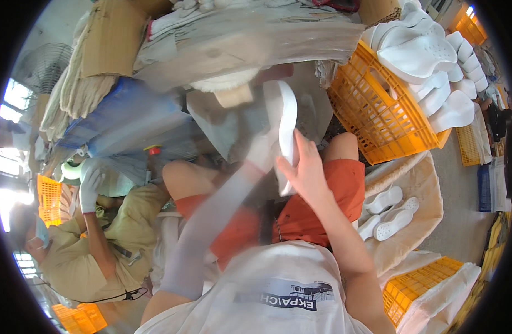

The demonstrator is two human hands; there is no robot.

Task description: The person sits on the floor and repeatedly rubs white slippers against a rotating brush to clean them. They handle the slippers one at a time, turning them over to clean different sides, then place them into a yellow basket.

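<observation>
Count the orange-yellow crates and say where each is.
6 show: a large crate upper right, a crate very top right, a crate mid-right, a crate lower right, a crate far left, a crate lower left. More may be hidden.

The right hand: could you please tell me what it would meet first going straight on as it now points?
Most likely the white shoe, since the right hand appears to touch its edge, though depth is unclear.

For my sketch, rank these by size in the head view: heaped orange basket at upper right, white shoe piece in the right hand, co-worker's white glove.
1. Heaped orange basket, clearly largest.
2. White shoe piece in the right hand.
3. Co-worker's white glove, smallest as it looks here.
</observation>
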